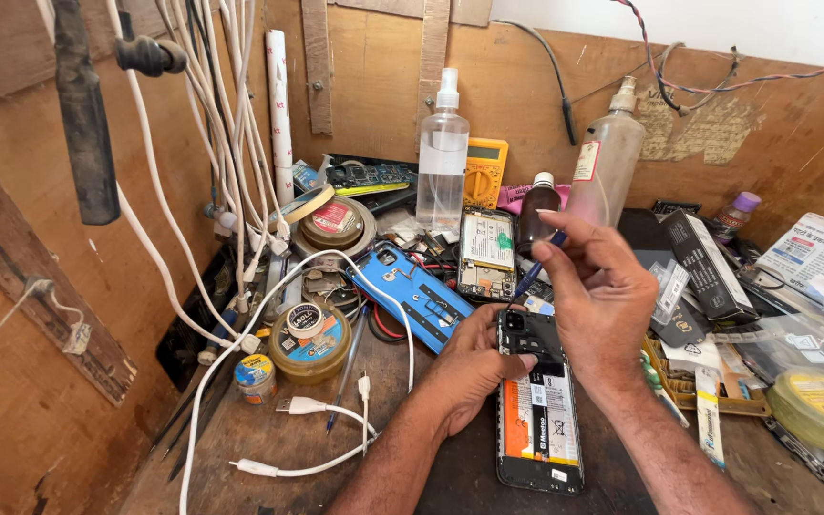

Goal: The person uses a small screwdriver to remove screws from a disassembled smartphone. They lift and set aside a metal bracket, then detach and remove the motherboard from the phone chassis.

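The worktop [269, 439] is a worn wooden surface, closed in by wooden walls [526, 95] at the far side and at the left. It is crowded with small things. White cables [193, 124] hang down the left wall and run over the wood, and their plugs lie at the near left. Two round tins [309, 341] stand left of the middle. At the far side stand a clear spray bottle [442, 153], a yellow multimeter [484, 172] behind it and a cloudy bottle [606, 162] further right. A blue phone back cover [419, 300] and another opened phone [486, 254] lie between the bottles and the hands. Boxes and papers fill the right side.

The left hand [474, 362] lies on the worktop with its grip closed on the far end of an opened phone [538, 410]; the thumb presses on the dark camera part. The right hand [603, 296] is raised above it, the fingers pinched together around a thin blue screwdriver [532, 272], which points down and to the left.

The opened phone lies flat at the near middle, its battery facing up. Its far end is under the left thumb and just below the right hand; the tip of the screwdriver is near this end, but I cannot tell if it touches.
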Tool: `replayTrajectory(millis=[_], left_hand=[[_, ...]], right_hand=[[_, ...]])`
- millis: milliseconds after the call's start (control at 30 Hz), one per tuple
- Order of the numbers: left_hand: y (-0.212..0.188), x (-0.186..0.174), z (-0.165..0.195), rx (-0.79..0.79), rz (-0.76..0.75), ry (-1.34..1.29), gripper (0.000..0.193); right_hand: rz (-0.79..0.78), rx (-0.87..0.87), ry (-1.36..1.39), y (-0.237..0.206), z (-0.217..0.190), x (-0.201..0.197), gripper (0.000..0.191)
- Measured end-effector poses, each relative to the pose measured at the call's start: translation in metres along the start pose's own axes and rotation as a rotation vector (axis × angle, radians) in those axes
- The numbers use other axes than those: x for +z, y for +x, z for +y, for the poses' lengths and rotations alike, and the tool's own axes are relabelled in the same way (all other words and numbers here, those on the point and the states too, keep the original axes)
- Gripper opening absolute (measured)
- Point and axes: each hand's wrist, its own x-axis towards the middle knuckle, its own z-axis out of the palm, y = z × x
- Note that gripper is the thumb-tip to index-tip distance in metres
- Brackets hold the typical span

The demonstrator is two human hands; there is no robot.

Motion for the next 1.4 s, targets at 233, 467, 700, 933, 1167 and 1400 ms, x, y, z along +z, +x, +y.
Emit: replayTrajectory(millis=[233, 467, 700, 933, 1167, 1400], left_hand=[[-0.002, 0.001, 0.001, 0.020, -0.020, -0.001, 0.064], [-0.002, 0.001, 0.002, 0.013, -0.005, 0.015, 0.064], [-0.001, -0.001, 0.000, 0.017, -0.017, 0.002, 0.063], [0.000, -0.001, -0.001, 0.021, -0.014, -0.001, 0.064], [-0.001, 0.000, 0.000, 0.025, -0.025, 0.005, 0.064], [-0.001, 0.002, 0.003, 0.021, -0.010, 0.024, 0.065]], right_hand=[[-0.021, -0.043, -0.143, -0.001, -0.006, -0.001, 0.036], [-0.031, 0.050, 0.050, -0.001, -0.004, 0.000, 0.038], [-0.017, 0.006, 0.018, -0.003, 0.003, -0.001, 0.037], [0.040, -0.016, -0.157, -0.003, 0.004, 0.001, 0.036], [-0.005, -0.005, 0.002, -0.006, 0.005, 0.002, 0.039], [-0.013, 0.023, 0.069, -0.005, 0.002, 0.001, 0.039]])
